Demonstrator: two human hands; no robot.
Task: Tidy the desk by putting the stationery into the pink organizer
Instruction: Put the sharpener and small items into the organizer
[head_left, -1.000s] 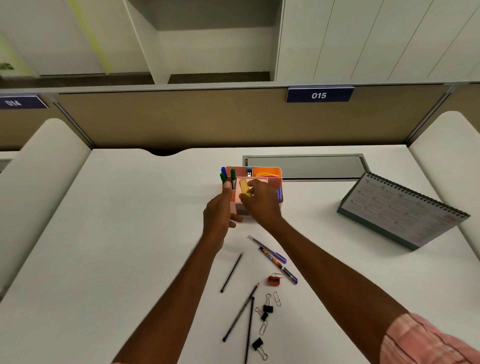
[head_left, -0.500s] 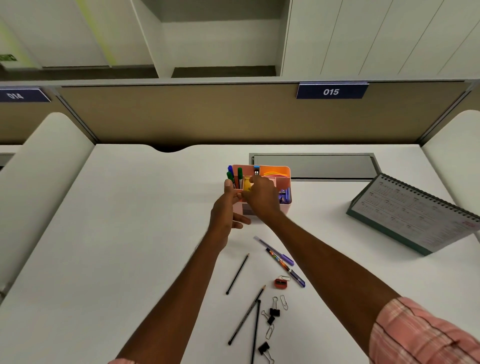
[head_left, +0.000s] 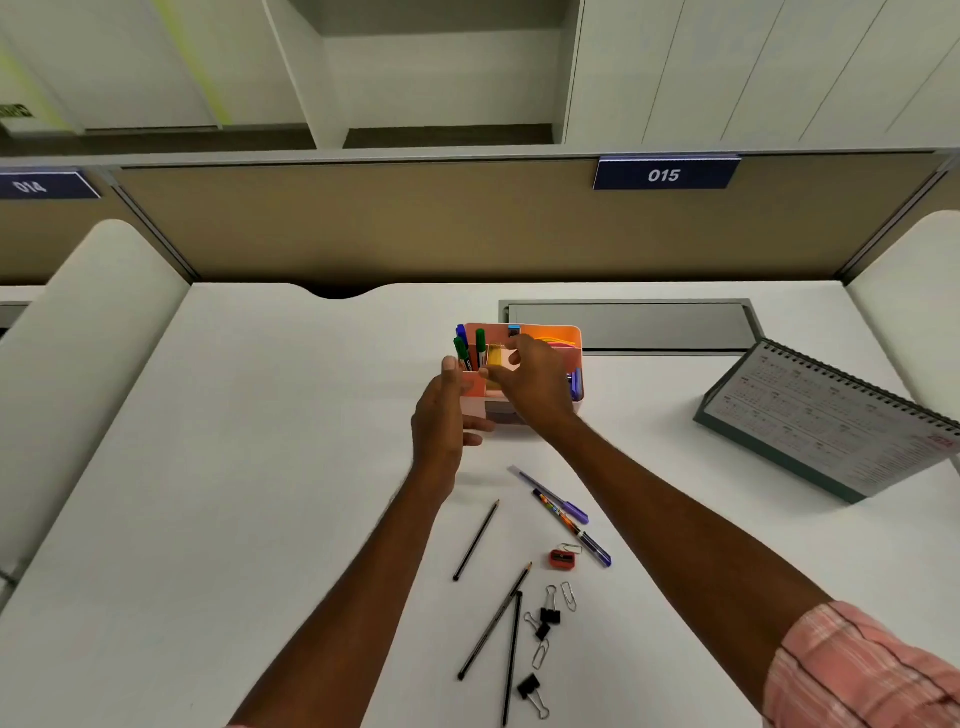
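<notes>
Left hand: fingers straight, flat against the left wall of the pink plastic organizer.
Right hand: curled over its middle compartment, at a yellow item; whether it grips cannot be told.
Organizer: frame centre, on the white table.

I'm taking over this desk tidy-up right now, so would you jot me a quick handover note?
Left hand: open, resting against the left side of the pink organizer.
Right hand: fingertips at a yellow item in a middle compartment; grip unclear.
Done: green and blue markers stand in the organizer.
Left on the desk: three pencils, two pens, red sharpener, binder clips, paper clips.
</notes>
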